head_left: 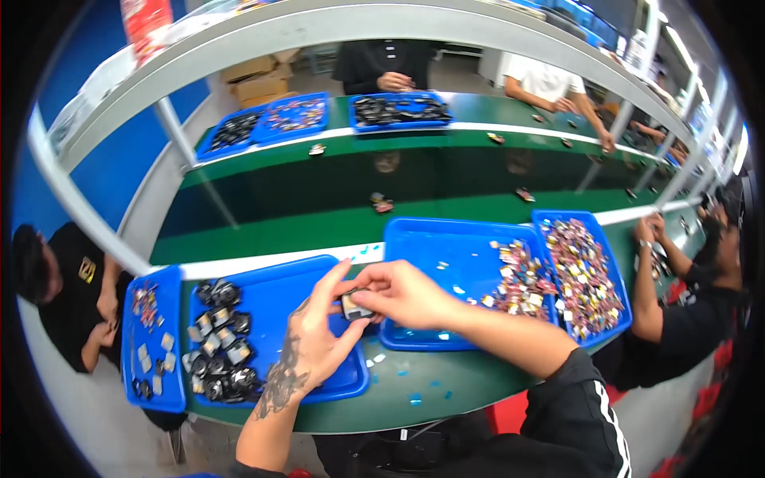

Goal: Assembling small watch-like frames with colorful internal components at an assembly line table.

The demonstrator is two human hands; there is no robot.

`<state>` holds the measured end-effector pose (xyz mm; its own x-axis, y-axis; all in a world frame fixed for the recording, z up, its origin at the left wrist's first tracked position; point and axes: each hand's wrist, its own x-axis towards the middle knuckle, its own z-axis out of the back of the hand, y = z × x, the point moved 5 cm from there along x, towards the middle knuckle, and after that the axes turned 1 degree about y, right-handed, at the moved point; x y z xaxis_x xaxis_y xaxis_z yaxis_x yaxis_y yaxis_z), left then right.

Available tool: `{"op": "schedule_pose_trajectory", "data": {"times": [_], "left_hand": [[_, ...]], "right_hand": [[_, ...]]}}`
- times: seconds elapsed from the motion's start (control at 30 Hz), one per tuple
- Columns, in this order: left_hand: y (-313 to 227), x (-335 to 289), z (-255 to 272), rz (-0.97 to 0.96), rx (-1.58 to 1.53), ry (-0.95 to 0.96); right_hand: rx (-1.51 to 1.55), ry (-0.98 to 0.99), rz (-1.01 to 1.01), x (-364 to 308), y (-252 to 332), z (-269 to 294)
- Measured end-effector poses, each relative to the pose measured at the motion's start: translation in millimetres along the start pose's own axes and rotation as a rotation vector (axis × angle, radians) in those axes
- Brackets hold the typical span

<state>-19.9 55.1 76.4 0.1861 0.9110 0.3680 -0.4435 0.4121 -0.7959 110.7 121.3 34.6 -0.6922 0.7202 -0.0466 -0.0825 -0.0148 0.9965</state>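
Note:
Over the table's near edge, between two blue trays, my left hand (317, 338) and my right hand (408, 295) meet at a small black, boxy part (356, 308) with a pale square face. The left thumb and fingers grip it from the left side. My right fingers pinch it from above and the right. Its exact kind is too small to tell. Left of my hands, a blue tray (311, 271) holds a cluster of similar black parts (221, 342) with pale faces. To the right, another blue tray (414, 227) carries a heap of small mixed components (522, 283).
A narrow tray (175, 374) with a few parts stands far left, and a component-filled tray (586, 275) at right. Beyond runs a green conveyor belt (295, 203) with scattered pieces. A white frame rail (319, 36) crosses above. Several other people sit around the line.

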Motion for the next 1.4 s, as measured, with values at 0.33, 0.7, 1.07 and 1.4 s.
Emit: {"op": "schedule_pose_trajectory", "data": {"times": [0.33,0.7,1.07,1.4], "left_hand": [[35.5,-6.9,-74.6,0.341,-0.955,0.028],[55.6,-17.9,-72.5,0.633,-1.155,0.004],[48.4,-22.0,-58.3,0.365,-0.729,0.017],[27.2,-17.4,-61.0,0.013,-0.155,0.037]], "right_hand": [[0.03,-0.193,-0.09,-75.1,-14.5,28.5],[-1.25,-0.39,-0.259,-166.0,-27.5,165.8],[-0.999,-0.821,0.196,-148.9,19.8,105.9],[-0.207,-0.415,0.007,-97.1,3.9,13.4]]}}
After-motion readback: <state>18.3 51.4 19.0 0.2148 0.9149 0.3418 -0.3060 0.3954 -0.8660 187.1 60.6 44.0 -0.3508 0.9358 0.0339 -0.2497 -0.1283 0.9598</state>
